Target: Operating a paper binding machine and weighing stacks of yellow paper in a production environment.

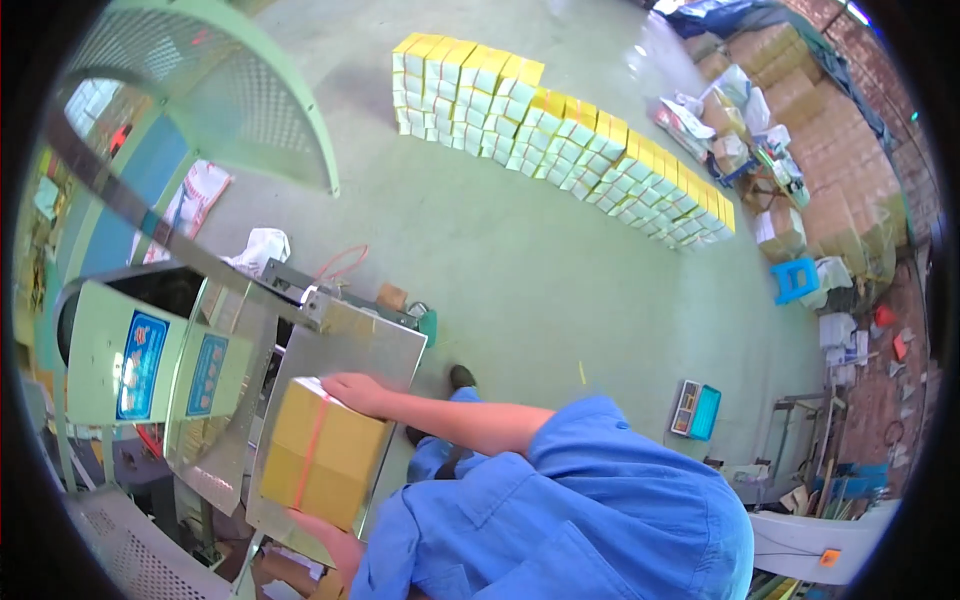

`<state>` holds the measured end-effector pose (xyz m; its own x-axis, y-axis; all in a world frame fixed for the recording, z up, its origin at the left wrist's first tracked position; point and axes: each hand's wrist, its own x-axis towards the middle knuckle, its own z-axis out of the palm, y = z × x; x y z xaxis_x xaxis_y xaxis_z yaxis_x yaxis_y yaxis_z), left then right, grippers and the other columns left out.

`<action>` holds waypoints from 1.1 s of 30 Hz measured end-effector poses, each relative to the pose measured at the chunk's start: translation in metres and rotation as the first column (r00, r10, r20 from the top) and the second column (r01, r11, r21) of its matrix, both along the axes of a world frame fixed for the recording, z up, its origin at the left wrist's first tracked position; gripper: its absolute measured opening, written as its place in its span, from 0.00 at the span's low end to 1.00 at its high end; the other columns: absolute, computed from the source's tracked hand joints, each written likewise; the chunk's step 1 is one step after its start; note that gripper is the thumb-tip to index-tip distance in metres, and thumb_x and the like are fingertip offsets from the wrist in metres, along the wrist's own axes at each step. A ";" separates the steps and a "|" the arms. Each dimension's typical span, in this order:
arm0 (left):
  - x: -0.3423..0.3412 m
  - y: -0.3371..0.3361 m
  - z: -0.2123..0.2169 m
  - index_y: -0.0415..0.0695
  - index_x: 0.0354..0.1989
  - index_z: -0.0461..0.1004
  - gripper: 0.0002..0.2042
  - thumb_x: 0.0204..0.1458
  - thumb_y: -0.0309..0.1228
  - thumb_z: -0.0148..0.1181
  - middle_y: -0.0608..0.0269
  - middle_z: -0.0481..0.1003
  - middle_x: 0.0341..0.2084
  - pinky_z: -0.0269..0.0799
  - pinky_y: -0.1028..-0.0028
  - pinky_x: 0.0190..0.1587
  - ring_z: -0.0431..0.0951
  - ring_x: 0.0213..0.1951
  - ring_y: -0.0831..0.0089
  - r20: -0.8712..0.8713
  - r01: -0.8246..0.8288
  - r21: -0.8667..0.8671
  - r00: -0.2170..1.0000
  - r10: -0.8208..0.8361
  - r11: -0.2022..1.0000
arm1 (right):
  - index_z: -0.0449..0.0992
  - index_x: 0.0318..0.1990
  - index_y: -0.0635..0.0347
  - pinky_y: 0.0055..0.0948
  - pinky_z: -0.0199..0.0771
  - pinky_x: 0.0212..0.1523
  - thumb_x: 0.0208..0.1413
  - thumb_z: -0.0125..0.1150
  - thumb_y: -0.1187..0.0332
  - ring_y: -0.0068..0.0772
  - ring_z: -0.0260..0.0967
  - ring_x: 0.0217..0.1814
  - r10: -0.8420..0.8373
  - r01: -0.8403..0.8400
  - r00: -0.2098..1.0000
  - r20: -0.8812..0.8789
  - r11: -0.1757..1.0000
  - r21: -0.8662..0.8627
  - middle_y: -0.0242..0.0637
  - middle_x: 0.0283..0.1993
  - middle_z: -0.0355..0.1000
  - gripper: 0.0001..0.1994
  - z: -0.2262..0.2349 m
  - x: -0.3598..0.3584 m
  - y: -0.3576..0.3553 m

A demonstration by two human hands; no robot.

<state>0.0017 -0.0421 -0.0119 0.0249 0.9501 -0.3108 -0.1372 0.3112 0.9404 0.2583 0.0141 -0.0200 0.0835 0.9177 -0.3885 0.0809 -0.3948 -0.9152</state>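
A block-shaped bundle point(325, 455) with a yellow-brown top, a white edge and one pink strap round it lies on a metal machine table point(375, 345). My right hand point(357, 393) presses on its upper end, fingers laid along the white edge. At the lower end my left hand point(325, 535) touches the bundle's edge, its fingers partly hidden. The bundle sits between both hands. A metal arch point(215, 268) of the strapping machine rises beside the table, past the bundle's upper left corner.
Long rows of similar strapped bundles point(560, 135) stand on the floor. A green perforated guard point(250, 90) stands at upper left. Brown cartons point(830, 150), a blue stool point(795, 281) and a teal tray point(703, 413) are off to the right. A machine cover point(130, 350) borders the table's left.
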 end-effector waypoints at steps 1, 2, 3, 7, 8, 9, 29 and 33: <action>0.001 -0.019 0.002 0.45 0.56 0.69 0.25 0.63 0.50 0.36 0.59 0.72 0.52 0.69 0.66 0.54 0.73 0.52 0.64 0.023 0.055 -0.040 0.998 -0.054 0.998 | 0.73 0.56 0.59 0.35 0.61 0.62 0.64 0.43 0.48 0.44 0.66 0.61 -0.035 0.035 0.999 -0.005 0.999 -0.015 0.47 0.57 0.71 0.26 0.004 0.014 -0.019; 0.015 -0.017 0.000 0.45 0.56 0.69 0.25 0.63 0.50 0.36 0.59 0.73 0.52 0.69 0.66 0.54 0.73 0.52 0.64 0.055 0.113 -0.065 0.992 -0.110 0.991 | 0.73 0.56 0.58 0.34 0.61 0.63 0.64 0.43 0.49 0.43 0.66 0.62 -0.072 0.072 0.997 -0.001 0.997 -0.017 0.46 0.58 0.71 0.26 0.007 0.041 -0.034; 0.030 -0.029 0.009 0.45 0.56 0.69 0.25 0.63 0.50 0.36 0.59 0.73 0.52 0.69 0.66 0.54 0.73 0.52 0.64 0.073 0.164 -0.104 0.985 -0.156 0.981 | 0.73 0.57 0.58 0.33 0.61 0.63 0.64 0.44 0.49 0.41 0.66 0.62 -0.138 0.138 0.990 -0.029 0.990 -0.021 0.44 0.58 0.70 0.25 0.007 0.055 -0.059; 0.138 -0.034 0.043 0.45 0.56 0.69 0.25 0.63 0.50 0.36 0.59 0.73 0.51 0.70 0.66 0.53 0.74 0.51 0.64 0.144 0.347 -0.212 0.936 -0.322 0.913 | 0.72 0.58 0.59 0.30 0.61 0.62 0.65 0.45 0.54 0.32 0.65 0.61 -0.430 0.406 0.854 -0.293 0.903 -0.140 0.38 0.59 0.70 0.23 0.018 0.136 -0.150; 0.169 -0.037 0.049 0.45 0.56 0.69 0.25 0.63 0.50 0.36 0.59 0.73 0.51 0.70 0.66 0.53 0.74 0.51 0.64 0.167 0.403 -0.233 0.913 -0.372 0.885 | 0.71 0.59 0.59 0.29 0.61 0.62 0.66 0.44 0.55 0.30 0.65 0.61 -0.506 0.480 0.783 -0.362 0.861 -0.164 0.37 0.59 0.70 0.22 0.022 0.163 -0.174; 0.196 -0.040 0.055 0.45 0.55 0.69 0.25 0.63 0.50 0.36 0.59 0.74 0.50 0.70 0.66 0.53 0.74 0.51 0.64 0.185 0.438 -0.252 0.897 -0.401 0.863 | 0.71 0.59 0.60 0.29 0.61 0.62 0.66 0.44 0.56 0.29 0.64 0.61 -0.555 0.532 0.735 -0.389 0.828 -0.176 0.37 0.59 0.70 0.22 0.028 0.186 -0.196; 0.714 -0.035 0.060 0.40 0.56 0.68 0.25 0.61 0.43 0.34 0.57 0.73 0.52 0.69 0.64 0.54 0.73 0.53 0.63 0.400 0.713 -0.362 0.701 -0.590 0.601 | 0.72 0.53 0.63 0.30 0.65 0.57 0.63 0.44 0.58 0.30 0.65 0.57 -0.723 0.681 0.416 -0.551 0.649 -0.338 0.40 0.53 0.70 0.20 0.031 0.660 -0.300; 0.819 0.017 0.041 0.40 0.57 0.68 0.25 0.61 0.42 0.33 0.55 0.73 0.54 0.66 0.63 0.57 0.72 0.54 0.61 0.436 0.738 -0.399 0.674 -0.596 0.544 | 0.75 0.49 0.64 0.29 0.69 0.51 0.63 0.45 0.58 0.30 0.68 0.51 -0.788 0.798 0.440 -0.431 0.563 -0.215 0.41 0.50 0.71 0.19 -0.001 0.766 -0.259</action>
